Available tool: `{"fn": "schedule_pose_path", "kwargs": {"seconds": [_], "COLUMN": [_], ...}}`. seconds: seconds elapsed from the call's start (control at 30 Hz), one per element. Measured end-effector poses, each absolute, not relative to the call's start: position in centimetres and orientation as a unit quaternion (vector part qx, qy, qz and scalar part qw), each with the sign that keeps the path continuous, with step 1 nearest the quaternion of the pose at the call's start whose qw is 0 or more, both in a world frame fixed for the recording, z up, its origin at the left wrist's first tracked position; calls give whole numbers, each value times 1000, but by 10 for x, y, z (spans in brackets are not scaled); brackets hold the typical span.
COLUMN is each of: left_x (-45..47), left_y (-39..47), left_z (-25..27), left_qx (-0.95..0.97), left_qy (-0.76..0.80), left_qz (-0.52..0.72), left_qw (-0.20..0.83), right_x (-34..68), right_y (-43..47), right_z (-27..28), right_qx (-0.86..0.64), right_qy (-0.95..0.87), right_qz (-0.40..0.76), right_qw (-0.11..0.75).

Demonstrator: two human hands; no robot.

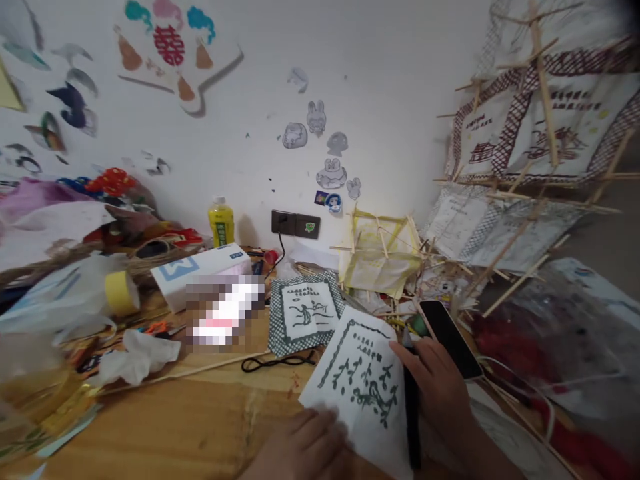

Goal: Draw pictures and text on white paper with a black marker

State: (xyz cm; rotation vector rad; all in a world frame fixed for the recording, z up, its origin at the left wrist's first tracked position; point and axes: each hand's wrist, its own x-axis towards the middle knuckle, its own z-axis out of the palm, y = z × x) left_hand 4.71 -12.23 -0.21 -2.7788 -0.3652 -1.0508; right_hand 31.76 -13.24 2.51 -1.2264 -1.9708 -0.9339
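A white sheet [357,387] with a dark green drawing of a leafy branch, lettering and a partial wavy border lies slanted before me. My left hand [310,437] rests low on its near left edge, fingers laid forward and smeared by motion. At the upper right edge is my right hand [440,380], its index finger stretched onto the paper; the thumb is hidden. Under that hand, a long black pen-like thing [413,413] with a grey tip runs along the sheet's edge. Beyond lies a finished-looking drawing [307,313] with a green crosshatched border.
A black-screened phone [450,340] lies right of my hand. Stick-framed paper panels [545,133] stand at the right, a yellow one [383,253] behind. Leftward are a white box [200,273], tape roll [121,293], crumpled tissue [137,357] and yellow bottle [221,223].
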Motion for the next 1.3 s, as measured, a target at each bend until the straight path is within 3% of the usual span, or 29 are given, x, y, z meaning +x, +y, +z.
{"fn": "schedule_pose_path", "kwargs": {"seconds": [0.17, 0.47, 0.67, 0.8, 0.93, 1.3], "left_x": [44, 43, 44, 46, 45, 47], "left_y": [-123, -124, -127, -131, -135, -145], "left_z": [4, 2, 5, 1, 2, 1], "left_qx": [-941, -960, -938, -930, -937, -959], "left_qy": [-167, -137, -210, -229, -195, -149], "left_qz": [-284, -219, -265, -276, -277, -225], "left_qw": [71, 107, 81, 76, 91, 85], "right_x": [321, 292, 276, 275, 272, 264], "right_y": [-135, -136, -138, -141, -145, -152], "right_z": [31, 19, 18, 23, 24, 20], "right_qx": [-473, -484, -419, -435, -487, -515], "right_qy": [-740, -762, -800, -815, -803, -719], "right_qz": [-354, -195, -153, -110, -21, 227], "right_qw": [321, 383, 401, 366, 342, 408]}}
